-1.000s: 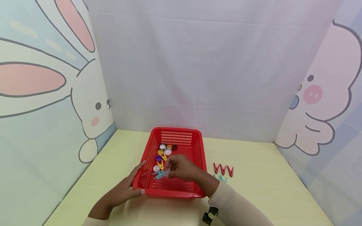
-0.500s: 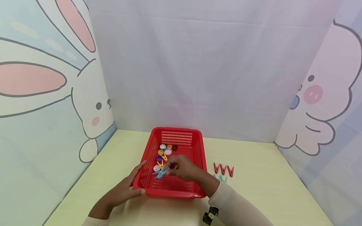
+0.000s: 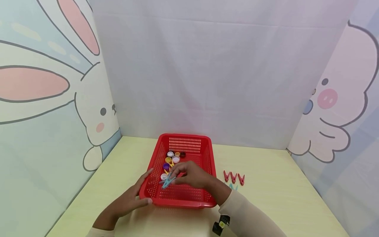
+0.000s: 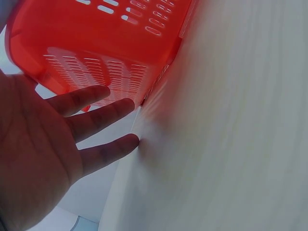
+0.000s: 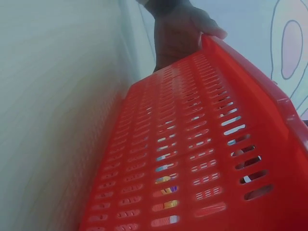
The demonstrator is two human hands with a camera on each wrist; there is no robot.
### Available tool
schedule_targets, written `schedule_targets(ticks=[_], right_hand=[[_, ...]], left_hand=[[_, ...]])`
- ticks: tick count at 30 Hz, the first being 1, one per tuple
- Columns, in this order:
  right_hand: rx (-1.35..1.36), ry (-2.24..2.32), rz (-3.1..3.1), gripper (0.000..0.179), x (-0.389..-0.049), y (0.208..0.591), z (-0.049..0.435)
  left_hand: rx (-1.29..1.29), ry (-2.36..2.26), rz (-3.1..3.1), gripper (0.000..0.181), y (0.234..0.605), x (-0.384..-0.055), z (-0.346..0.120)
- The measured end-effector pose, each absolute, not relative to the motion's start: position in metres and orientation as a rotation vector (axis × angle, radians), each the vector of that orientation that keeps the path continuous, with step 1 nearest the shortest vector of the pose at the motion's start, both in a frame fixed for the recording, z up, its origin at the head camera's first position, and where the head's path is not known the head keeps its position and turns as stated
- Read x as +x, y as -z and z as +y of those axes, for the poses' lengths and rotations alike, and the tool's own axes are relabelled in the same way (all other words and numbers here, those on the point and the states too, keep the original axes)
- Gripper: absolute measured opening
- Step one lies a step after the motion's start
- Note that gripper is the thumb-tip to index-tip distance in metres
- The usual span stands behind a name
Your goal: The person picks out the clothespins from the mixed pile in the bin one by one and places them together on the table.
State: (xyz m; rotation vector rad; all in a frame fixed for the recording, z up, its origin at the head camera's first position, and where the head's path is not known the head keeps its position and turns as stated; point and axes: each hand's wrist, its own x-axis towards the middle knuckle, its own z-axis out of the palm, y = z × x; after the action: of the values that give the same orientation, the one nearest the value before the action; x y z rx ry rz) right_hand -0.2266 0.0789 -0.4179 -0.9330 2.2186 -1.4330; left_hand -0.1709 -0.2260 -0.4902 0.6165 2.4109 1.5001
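Note:
My right hand (image 3: 190,174) reaches into the red plastic basket (image 3: 177,204) and pinches a light blue clothespin (image 3: 167,182) between thumb and fingertips, its tip pointing down to the left. Another light blue piece shows just behind it. Yellow clothespins (image 3: 171,164), partly behind the fingers, lie among several round caps, including a purple cap (image 3: 166,166) and a white cap (image 3: 164,177). My left hand (image 3: 128,199) rests at the basket's front left corner, thumb and index at the rim. In the left wrist view, the other fingers (image 4: 101,118) spread straight beside the basket wall.
To the right of the basket, three red clothespins (image 3: 233,178) lie in a row on the pale yellow table (image 3: 266,197). Light blue clothespins (image 3: 233,187) sit just in front of them, partly behind the right forearm. A white curtain (image 3: 201,82) hangs at the back.
The light blue clothespin in my right fingers has lifted slightly and turned more upright, covering more of a yellow clothespin. My left hand and the basket have stayed put.

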Motion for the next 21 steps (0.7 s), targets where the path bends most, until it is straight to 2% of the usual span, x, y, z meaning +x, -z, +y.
schedule_targets(ticks=[9, 17, 21], right_hand=[[-0.930, 1.504, 2.148, 0.010, -0.227, 0.417, 0.082], [-0.861, 1.460, 2.230, 0.041, -0.223, 0.414, 0.085], [-0.843, 1.450, 2.247, 0.040, -0.221, 0.412, 0.090]], left_hand=[[0.610, -1.500, 2.403, 0.114, 0.490, -0.171, -0.225], [0.594, -1.498, 2.410, 0.115, 0.488, -0.170, -0.224], [0.595, -1.500, 2.410, 0.115, 0.489, -0.170, -0.224]])
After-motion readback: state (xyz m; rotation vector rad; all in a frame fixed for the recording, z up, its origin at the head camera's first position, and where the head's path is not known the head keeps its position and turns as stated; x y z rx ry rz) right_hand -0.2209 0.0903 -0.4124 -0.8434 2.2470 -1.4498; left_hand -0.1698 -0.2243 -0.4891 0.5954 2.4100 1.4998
